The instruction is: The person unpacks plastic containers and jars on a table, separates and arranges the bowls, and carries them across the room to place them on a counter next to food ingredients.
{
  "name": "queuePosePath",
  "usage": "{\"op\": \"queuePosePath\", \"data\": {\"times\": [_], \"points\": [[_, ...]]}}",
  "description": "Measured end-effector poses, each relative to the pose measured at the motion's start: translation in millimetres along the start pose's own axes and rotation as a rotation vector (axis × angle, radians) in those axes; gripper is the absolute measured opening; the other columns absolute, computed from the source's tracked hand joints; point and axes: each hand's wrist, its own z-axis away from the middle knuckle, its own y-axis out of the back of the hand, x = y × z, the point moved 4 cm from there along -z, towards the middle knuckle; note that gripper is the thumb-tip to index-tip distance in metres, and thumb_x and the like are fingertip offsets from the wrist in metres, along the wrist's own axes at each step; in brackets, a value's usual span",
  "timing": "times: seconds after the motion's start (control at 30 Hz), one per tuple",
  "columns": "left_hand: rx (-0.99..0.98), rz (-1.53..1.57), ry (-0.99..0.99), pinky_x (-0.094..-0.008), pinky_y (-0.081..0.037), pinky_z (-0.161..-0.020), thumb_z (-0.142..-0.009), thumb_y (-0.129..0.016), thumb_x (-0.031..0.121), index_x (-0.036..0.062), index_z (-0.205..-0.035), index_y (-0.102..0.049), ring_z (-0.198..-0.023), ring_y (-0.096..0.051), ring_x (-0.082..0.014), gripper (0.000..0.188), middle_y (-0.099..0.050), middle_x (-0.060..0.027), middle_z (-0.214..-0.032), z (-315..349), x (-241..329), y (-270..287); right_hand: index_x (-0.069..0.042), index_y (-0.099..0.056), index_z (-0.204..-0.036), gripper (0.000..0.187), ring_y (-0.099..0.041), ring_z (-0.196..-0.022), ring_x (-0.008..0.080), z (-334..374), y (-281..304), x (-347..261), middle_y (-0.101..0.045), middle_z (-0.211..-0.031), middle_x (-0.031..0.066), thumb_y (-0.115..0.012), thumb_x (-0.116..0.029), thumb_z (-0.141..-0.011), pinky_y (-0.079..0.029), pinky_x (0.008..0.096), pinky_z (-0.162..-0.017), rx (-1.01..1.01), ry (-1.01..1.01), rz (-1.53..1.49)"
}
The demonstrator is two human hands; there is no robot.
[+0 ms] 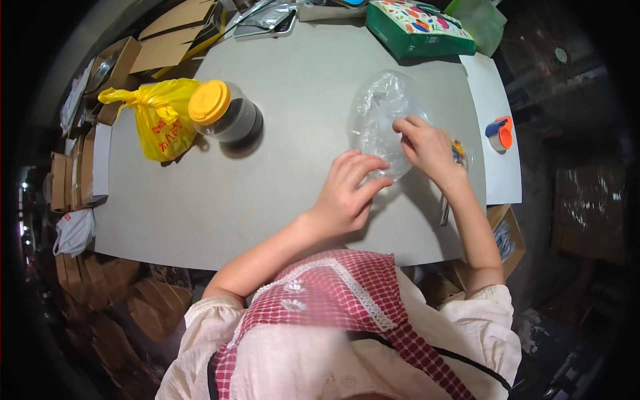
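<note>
Right grip [430, 148] touches clear bag [377, 110] on grey table [287, 183] beside cardboard boxes [170, 48].

Clear bag [375, 123] looks glossy, crinkled plast.; tabletop [293, 100] smooth & matt; yellow bag [157, 119] shiny plast.; apron [333, 293] matt cloth w/ lacy trim.

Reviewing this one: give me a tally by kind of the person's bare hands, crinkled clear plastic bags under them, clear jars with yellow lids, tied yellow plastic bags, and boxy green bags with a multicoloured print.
Bare hands: 2 (left hand, right hand)
Crinkled clear plastic bag: 1
Clear yellow-lidded jar: 1
Tied yellow plastic bag: 1
Boxy green printed bag: 1
Total: 6
</note>
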Motion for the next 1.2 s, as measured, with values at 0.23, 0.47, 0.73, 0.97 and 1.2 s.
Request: {"op": "queuePosePath", "data": {"times": [0.23,0.47,0.73,0.97,1.2], "points": [[0.012,-0.002,0.009,-0.0531,-0.041,-0.105,-0.07,-0.061,-0.004,0.0049,-0.107,-0.068,-0.115,-0.06,-0.0309,0.039,-0.062,-0.0123,-0.122,-2,-3,-3,-0.012,-0.066,-0.101,0.016,-0.068,-0.078,0.0309,-4,8,6,-0.068,-0.097,0.006,-0.063,-0.007,-0.086,-0.054,0.0415,-0.068,0.049,-0.069,-0.023],[0.029,0.001,-0.006,-0.0523,-0.042,-0.105,-0.07,-0.061,-0.005,0.0047,-0.107,-0.067,-0.115,-0.06,-0.0311,0.038,-0.062,-0.0114,-0.12,-6,-6,-7,-0.01,-0.066,-0.099,0.013,-0.069,-0.081,0.0316,-6,5,19,-0.071,-0.094,0.0076,-0.064,-0.007,-0.087,-0.055,0.0422,-0.069,0.118,-0.091,-0.111],[0.062,-0.037,0.057,-0.0529,-0.039,-0.107,-0.07,-0.061,-0.006,0.0033,-0.119,-0.063,-0.115,-0.057,-0.0326,0.05,-0.059,-0.0141,-0.12,-19,-19,-17,-0.004,-0.055,-0.107,0.026,-0.066,-0.066,0.0215,-8,4,35,-0.07,-0.084,0.0107,-0.069,-0.003,-0.085,-0.051,0.032,-0.063,0.197,-0.294,-0.403],[-0.034,-0.308,0.182,-0.055,-0.022,-0.115,-0.066,-0.066,-0.003,0.0052,-0.135,-0.057,-0.117,-0.05,-0.0309,0.071,-0.054,-0.0162,-0.116,-37,-37,-37,-0.002,-0.053,-0.103,0.03,-0.055,-0.063,0.0047,-10,8,28,-0.064,-0.08,0.0027,-0.073,0.003,-0.081,-0.046,0.0215,-0.06,0.241,-0.408,-0.636],[-0.043,-0.263,0.198,-0.0556,-0.02,-0.113,-0.066,-0.062,-0.007,0.0087,-0.134,-0.058,-0.118,-0.049,-0.0315,0.07,-0.053,-0.0149,-0.117,-31,-49,-40,-0.004,-0.052,-0.104,0.029,-0.053,-0.064,0.0007,-8,4,32,-0.064,-0.087,0.0014,-0.07,0.007,-0.084,-0.041,0.016,-0.055,0.303,-0.459,-0.945]]}}
